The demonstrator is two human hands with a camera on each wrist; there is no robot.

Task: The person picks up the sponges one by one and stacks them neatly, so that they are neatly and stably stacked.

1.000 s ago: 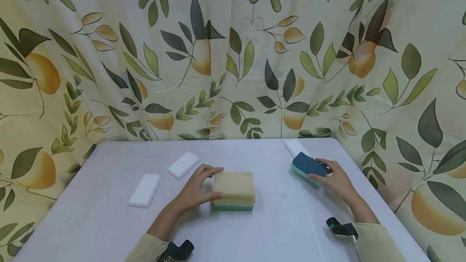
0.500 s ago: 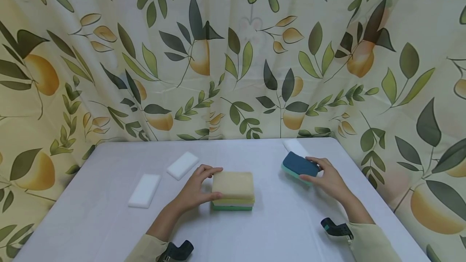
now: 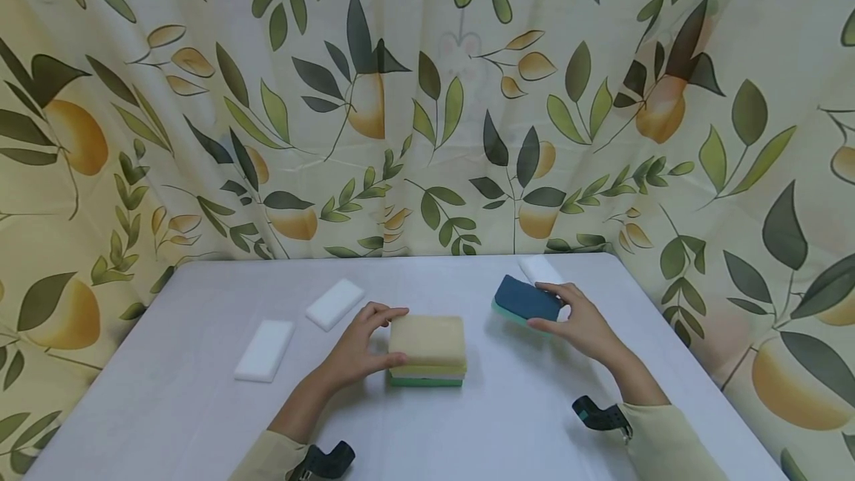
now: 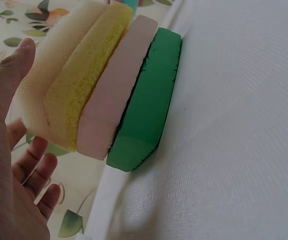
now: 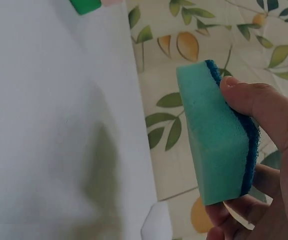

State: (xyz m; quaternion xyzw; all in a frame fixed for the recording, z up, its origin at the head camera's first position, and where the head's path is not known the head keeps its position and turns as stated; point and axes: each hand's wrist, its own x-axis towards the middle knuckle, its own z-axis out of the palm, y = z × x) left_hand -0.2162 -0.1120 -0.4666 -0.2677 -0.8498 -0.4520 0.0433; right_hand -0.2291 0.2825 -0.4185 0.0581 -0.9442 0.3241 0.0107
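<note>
My left hand (image 3: 354,351) holds the side of a stack of sponges, thumb at the front edge and index finger at the back corner of the top cream sponge (image 3: 427,340). Below it, in the left wrist view, lie a yellow sponge (image 4: 96,67), a pale pink sponge (image 4: 116,90) and, at the bottom, a green sponge (image 4: 149,95). To the right of the stack, my right hand (image 3: 581,321) pinches a scrub sponge (image 3: 528,299) above the table. Its dark blue scouring face is up, its mint-green foam (image 5: 214,135) underneath.
Two white sponge-like blocks (image 3: 265,349) (image 3: 335,303) lie on the left of the white-covered table (image 3: 508,421). Another white block (image 3: 541,269) lies at the back right, behind the scrub sponge. A leaf-and-fruit patterned curtain (image 3: 427,132) hangs behind the table's far edge.
My right hand has carried the scrub sponge leftward, closer to the stack, and the white block behind it shows more. My left hand has stayed at the stack.
</note>
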